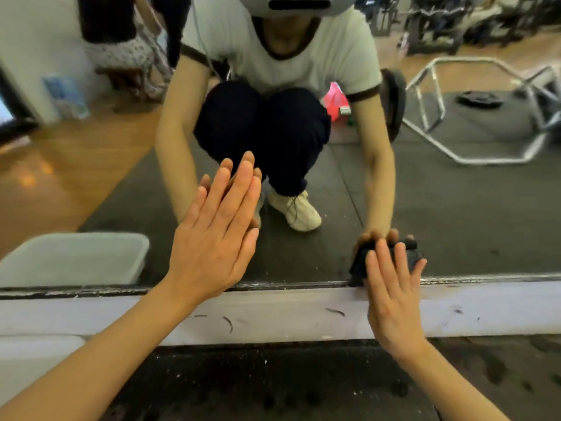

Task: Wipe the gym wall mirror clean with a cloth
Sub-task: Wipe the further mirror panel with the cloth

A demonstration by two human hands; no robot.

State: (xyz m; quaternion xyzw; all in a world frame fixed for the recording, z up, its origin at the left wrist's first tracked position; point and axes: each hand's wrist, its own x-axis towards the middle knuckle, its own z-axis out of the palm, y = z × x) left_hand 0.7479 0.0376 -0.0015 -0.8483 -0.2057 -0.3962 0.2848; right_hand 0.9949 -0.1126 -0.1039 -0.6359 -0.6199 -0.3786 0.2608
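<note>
Mirror (455, 208): fixed to the wall, its lower edge just beneath both hands. Left hand (212, 238): flat against the glass, fingers straight and together, holding nothing. Right hand (391, 296): fingers spread and straight, pressing a dark cloth (361, 262) onto the glass at the bottom edge; cloth bunched under the fingertips.

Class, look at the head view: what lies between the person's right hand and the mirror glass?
In the head view, a dark cloth lies between the right hand and the mirror, pressed to the glass by straight fingers near its bottom edge.
</note>
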